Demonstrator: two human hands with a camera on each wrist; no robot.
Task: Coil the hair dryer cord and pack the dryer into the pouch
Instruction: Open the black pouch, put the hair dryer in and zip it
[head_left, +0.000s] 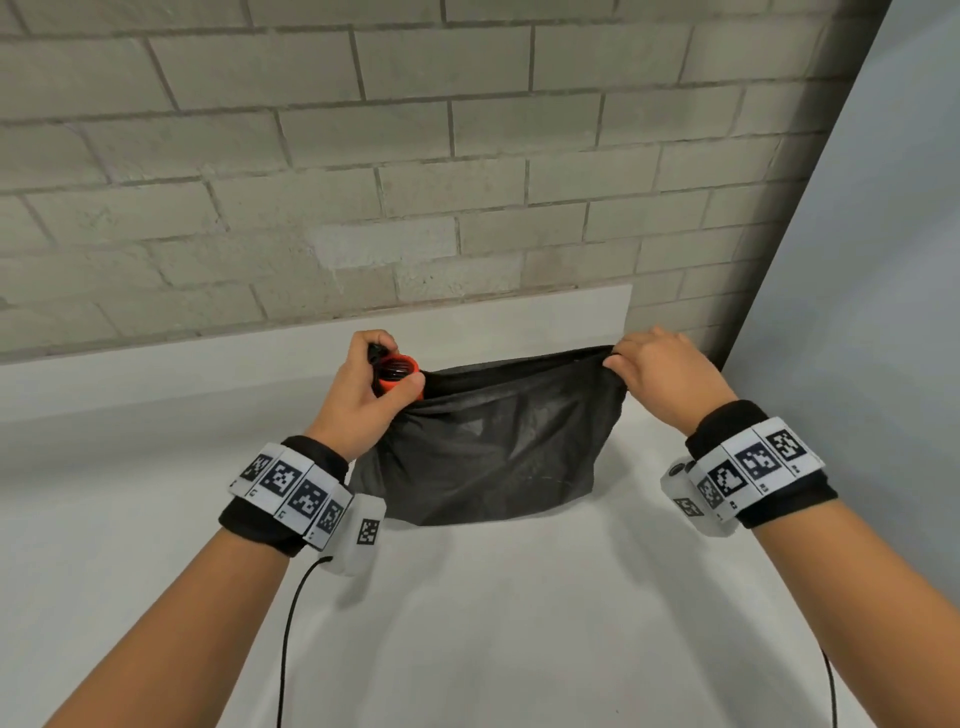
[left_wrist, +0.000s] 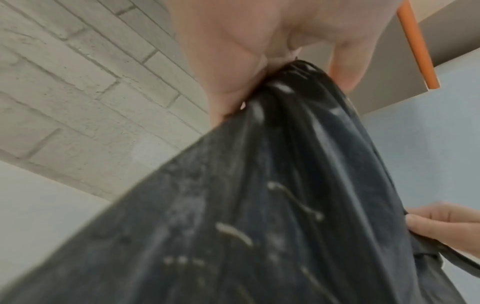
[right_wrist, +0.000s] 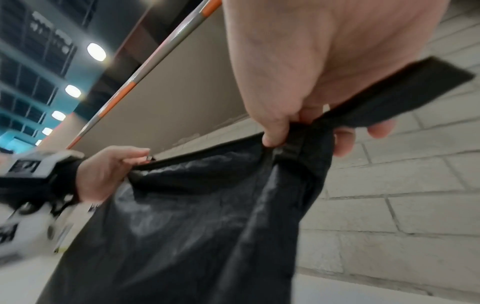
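Note:
A black fabric pouch (head_left: 493, 441) hangs upright over the white table (head_left: 467, 597), held by its two top corners. The orange-and-black end of the hair dryer (head_left: 397, 371) sticks out of the pouch mouth at the left corner; the rest of the dryer and its cord are hidden. My left hand (head_left: 374, 387) grips that end, with the pouch fabric (left_wrist: 285, 185) bunched in the left hand (left_wrist: 246, 61). My right hand (head_left: 652, 371) pinches the right corner of the rim. The right wrist view shows the right hand (right_wrist: 311, 82) pinching the pouch (right_wrist: 207, 216), with a black strap (right_wrist: 402, 96) running past the fingers.
A pale brick wall (head_left: 363, 182) stands close behind the table. A grey panel (head_left: 883, 260) closes off the right side. Thin black cables (head_left: 288, 639) hang from both wristbands over the near part of the table.

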